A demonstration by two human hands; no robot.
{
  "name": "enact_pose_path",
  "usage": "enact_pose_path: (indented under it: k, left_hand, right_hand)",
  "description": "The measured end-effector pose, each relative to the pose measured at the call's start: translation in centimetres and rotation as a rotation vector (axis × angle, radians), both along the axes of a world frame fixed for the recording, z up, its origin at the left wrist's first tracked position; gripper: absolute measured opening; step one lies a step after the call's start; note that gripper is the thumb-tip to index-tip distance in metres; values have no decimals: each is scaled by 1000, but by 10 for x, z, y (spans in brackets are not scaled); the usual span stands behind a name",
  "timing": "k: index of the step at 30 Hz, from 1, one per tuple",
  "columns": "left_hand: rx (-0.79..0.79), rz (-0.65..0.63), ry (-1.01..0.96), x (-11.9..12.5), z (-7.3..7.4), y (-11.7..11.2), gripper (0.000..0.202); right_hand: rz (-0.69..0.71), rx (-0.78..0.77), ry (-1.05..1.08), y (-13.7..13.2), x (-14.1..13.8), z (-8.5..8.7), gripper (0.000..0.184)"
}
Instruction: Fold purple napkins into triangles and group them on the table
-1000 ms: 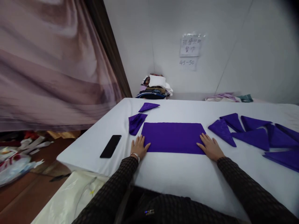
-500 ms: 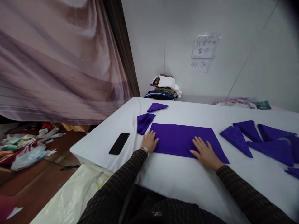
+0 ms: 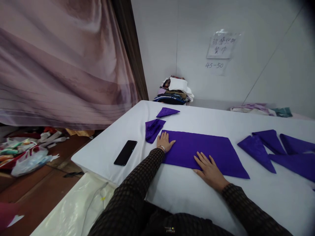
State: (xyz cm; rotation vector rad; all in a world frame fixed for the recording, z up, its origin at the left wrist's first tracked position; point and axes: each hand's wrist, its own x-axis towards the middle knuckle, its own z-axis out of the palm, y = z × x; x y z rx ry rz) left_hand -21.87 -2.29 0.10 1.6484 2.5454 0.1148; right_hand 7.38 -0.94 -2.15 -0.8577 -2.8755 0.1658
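A purple cloth napkin (image 3: 187, 147), folded into a long rectangle, lies flat in front of me on the white-covered table (image 3: 197, 190). My left hand (image 3: 165, 142) rests on its left end, fingers spread. Over the front edge, right of the middle, my right hand (image 3: 209, 170) lies flat with fingers apart. Neither hand grips anything. Just beyond my left hand sit a folded purple napkin (image 3: 154, 129) and a small purple triangle of cloth (image 3: 168, 112). To the right, several folded purple napkins (image 3: 257, 152) lie in pointed shapes, some cut off by the frame.
A black phone (image 3: 125, 152) lies on the table's left side. Behind the table, a pile of folded clothes (image 3: 176, 90) stands by the wall. A pinkish curtain (image 3: 64, 65) hangs at left, above bags (image 3: 31, 160) on the floor. A handwritten sign (image 3: 221, 44) is on the wall.
My left hand has moved forward along the napkin's left end. My right hand has shifted left and toward the front edge. The view has turned slightly left.
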Motion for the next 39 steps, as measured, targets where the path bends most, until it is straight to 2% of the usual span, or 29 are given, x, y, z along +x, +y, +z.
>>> enact_pose_path:
  k: [13, 18, 21, 26, 31, 33, 35, 39]
  left_hand:
    - [15, 19, 29, 2, 0, -1, 82]
    - [21, 18, 33, 0, 1, 0, 80]
    - [30, -4, 45, 4, 3, 2, 78]
    - [44, -152, 45, 17, 3, 7, 72]
    - [16, -124, 34, 20, -2, 9, 75]
    - [20, -115, 34, 19, -4, 10, 76]
    - [22, -112, 34, 18, -5, 10, 76]
    - [24, -115, 40, 18, -4, 10, 76]
  right_hand:
    - [-25, -56, 1, 1, 5, 4, 64]
    - [-65, -113, -17, 0, 6, 13, 67]
    - [-55, -154, -3, 0, -7, 26, 69]
    - [19, -193, 14, 9, -52, 44, 73]
    - [27, -220, -2, 37, -87, 38, 75]
    - [1, -219, -23, 55, -84, 31, 73]
    - [-50, -196, -35, 77, -69, 25, 71]
    - [-279, -140, -50, 124, -11, 17, 67]
